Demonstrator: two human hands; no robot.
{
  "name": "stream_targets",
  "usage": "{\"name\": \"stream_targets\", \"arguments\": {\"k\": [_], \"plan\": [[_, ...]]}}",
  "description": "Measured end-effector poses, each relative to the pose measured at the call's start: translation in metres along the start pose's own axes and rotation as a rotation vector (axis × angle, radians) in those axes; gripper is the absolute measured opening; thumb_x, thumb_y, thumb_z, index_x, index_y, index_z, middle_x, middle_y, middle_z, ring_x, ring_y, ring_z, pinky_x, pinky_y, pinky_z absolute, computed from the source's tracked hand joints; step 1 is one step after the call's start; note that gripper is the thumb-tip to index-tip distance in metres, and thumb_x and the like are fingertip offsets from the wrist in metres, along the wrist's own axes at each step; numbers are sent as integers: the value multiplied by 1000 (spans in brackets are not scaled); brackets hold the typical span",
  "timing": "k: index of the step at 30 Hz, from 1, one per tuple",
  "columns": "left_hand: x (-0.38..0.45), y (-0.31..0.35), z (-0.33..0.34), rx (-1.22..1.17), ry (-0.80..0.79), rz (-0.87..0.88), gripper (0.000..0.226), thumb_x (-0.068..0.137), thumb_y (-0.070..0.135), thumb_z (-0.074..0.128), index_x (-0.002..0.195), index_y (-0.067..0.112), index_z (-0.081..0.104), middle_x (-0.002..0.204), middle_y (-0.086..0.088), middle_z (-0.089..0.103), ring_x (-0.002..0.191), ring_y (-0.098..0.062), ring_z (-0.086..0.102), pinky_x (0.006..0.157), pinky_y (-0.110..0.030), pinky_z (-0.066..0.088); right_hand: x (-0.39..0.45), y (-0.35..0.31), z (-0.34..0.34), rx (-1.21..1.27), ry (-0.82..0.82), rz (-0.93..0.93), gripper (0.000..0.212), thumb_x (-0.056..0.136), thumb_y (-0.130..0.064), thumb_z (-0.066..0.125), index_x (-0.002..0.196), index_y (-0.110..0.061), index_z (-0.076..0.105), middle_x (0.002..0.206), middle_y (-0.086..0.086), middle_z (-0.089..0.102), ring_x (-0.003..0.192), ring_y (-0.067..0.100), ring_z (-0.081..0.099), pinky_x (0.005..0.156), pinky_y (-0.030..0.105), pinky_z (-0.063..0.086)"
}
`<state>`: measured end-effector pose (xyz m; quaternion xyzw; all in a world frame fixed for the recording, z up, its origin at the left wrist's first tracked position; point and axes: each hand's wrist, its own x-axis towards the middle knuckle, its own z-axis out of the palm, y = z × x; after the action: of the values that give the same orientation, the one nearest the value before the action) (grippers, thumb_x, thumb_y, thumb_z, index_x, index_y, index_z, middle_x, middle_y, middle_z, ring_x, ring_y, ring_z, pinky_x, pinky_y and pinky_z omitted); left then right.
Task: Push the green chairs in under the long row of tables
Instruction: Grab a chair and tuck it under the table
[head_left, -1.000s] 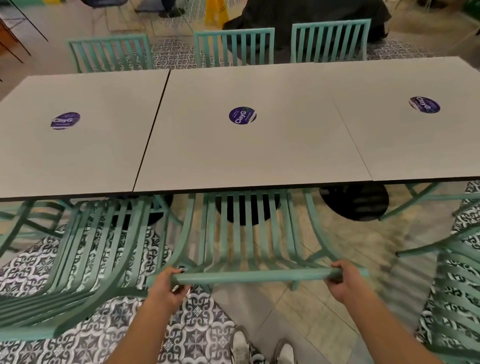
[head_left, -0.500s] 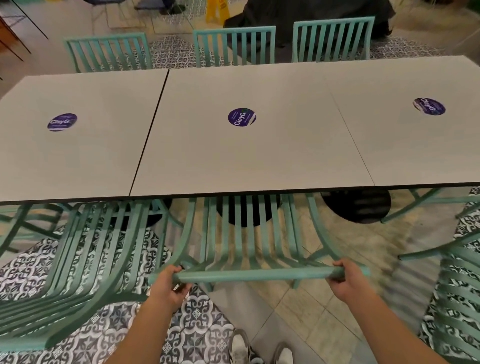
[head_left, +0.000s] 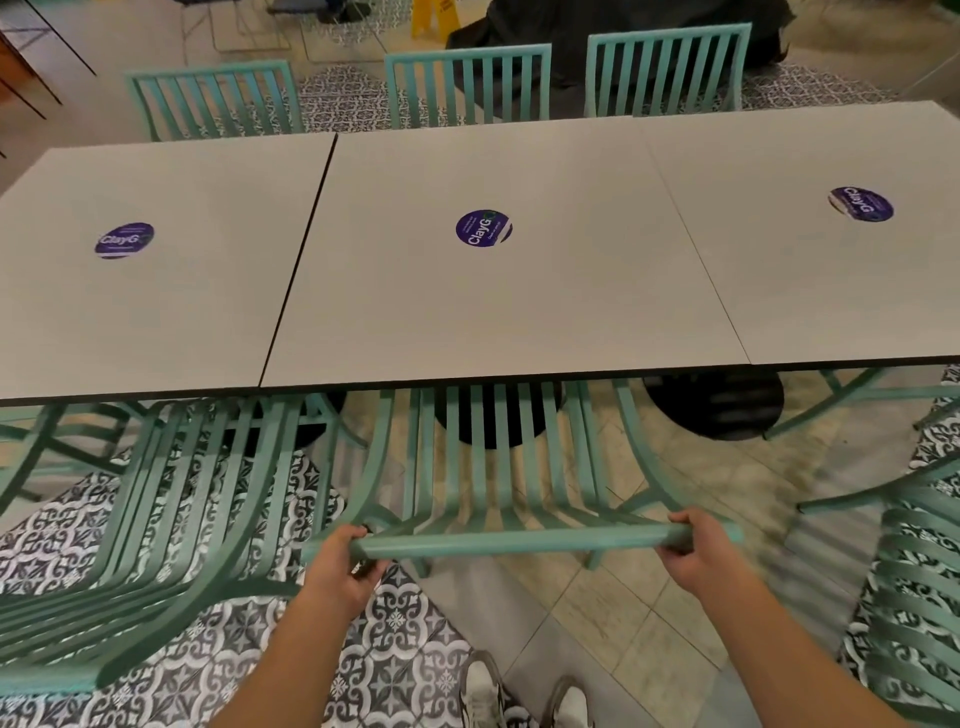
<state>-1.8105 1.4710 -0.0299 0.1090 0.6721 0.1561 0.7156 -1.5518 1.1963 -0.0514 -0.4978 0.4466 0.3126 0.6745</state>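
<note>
Both hands, left (head_left: 340, 569) and right (head_left: 698, 553), grip the slatted green chair's (head_left: 511, 483) rounded top rail beneath smooth grey tables (head_left: 467, 312).

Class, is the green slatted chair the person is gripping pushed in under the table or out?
Partly in: green slatted chair has its seat front under the grey table; backrest stays outside.

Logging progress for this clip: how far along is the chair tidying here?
Done: the three far-side chairs sit close against the tables. In hand: left hand and right hand grip the middle chair, its seat partly under. Left: the near left chair and near right chair stand out.
</note>
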Motion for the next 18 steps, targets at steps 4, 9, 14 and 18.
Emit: {"name": "stream_targets", "arguments": {"k": [4,9,14,18], "plan": [[0,0,0,5,-6,1,11,91,4,57,100,5,51,103,-22,50,92,-35,55,84,-43,52,1,0,-1,5,11,-7,26,84,4,49,108,-5,41,102,15,45,84,30,52,72,34,49],[2,1,-2,17,3,-14,11,90,5,58,99,5,51,103,-23,51,88,-35,56,84,-43,52,0,2,0,3,11,-4,12,86,4,47,89,-6,42,95,14,44,81,28,51,79,31,47],[5,0,-3,34,-6,-12,20,91,5,57,109,6,51,105,-23,51,88,-35,56,80,-42,52,-3,3,-1,39,10,-10,13,86,4,48,87,-7,41,94,14,45,82,28,52,87,34,47],[6,0,-5,35,-15,6,33,90,5,57,122,4,49,111,-23,52,92,-35,57,86,-41,52,-6,4,0,55,-4,3,13,86,5,48,87,-7,42,95,14,46,85,29,52,87,35,48]]}}
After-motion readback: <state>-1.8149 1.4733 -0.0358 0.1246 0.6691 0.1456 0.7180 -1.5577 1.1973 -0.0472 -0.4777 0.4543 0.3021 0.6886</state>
